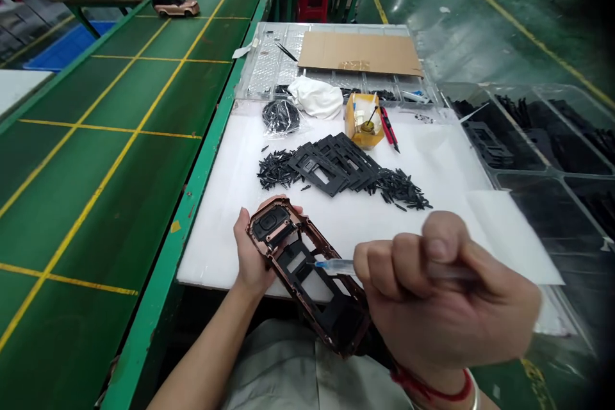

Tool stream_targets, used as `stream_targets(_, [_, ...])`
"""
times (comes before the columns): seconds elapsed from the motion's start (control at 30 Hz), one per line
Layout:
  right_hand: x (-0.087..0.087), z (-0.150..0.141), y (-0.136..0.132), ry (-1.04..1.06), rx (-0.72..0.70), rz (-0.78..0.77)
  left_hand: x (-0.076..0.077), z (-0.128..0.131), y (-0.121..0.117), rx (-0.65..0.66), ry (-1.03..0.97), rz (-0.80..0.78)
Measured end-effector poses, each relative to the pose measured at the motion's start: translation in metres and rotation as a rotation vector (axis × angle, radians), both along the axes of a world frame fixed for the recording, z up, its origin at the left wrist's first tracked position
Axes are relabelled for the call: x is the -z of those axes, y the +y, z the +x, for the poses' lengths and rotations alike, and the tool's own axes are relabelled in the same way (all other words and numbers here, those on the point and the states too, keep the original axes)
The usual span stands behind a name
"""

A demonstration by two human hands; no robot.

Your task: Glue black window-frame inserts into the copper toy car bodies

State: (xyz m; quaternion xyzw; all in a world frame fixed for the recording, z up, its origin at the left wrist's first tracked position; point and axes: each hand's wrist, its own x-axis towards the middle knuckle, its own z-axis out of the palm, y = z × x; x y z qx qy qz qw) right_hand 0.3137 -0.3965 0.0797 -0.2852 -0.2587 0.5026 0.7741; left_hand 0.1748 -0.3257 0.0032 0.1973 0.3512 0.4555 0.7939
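My left hand (252, 250) grips a long copper-coloured metal frame (312, 256) lined with black plastic inserts, its far end tilted up. My right hand (423, 295) is closed around a slim syringe (336, 267) with a blue tip. That tip sits just above the black inner part of the frame, and I cannot tell if it touches. Beyond the frame, on a white foam sheet (230, 230), lie a stack of flat black plastic frames (336, 163) and loose black pieces (398, 189).
A yellow box (364, 120), red-handled tool (388, 128), white cloth (314, 97) and bagged black parts (281, 116) stand beyond the stack. Cardboard (360, 53) lies farther back. A transparent compartment tray (528, 134) is on the right, and a green conveyor belt (120, 173) runs along the left.
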Motion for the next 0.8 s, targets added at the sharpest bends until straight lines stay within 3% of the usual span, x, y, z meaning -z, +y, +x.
stream_targets(0.1, [0.002,-0.011,0.003,0.047,-0.039,-0.057,-0.001,0.000,-0.013,-0.138,-0.047,0.054])
stream_targets(0.23, [0.004,-0.027,0.000,0.064,-0.056,-0.047,-0.002,-0.004,-0.026,-0.222,-0.023,0.171])
stream_targets(0.47, [0.014,-0.047,-0.004,0.053,-0.113,-0.098,0.001,-0.007,-0.030,-0.258,0.053,0.294])
stream_targets(0.8, [0.021,-0.052,-0.003,0.017,-0.093,-0.107,0.004,-0.008,-0.030,-0.242,0.017,0.308])
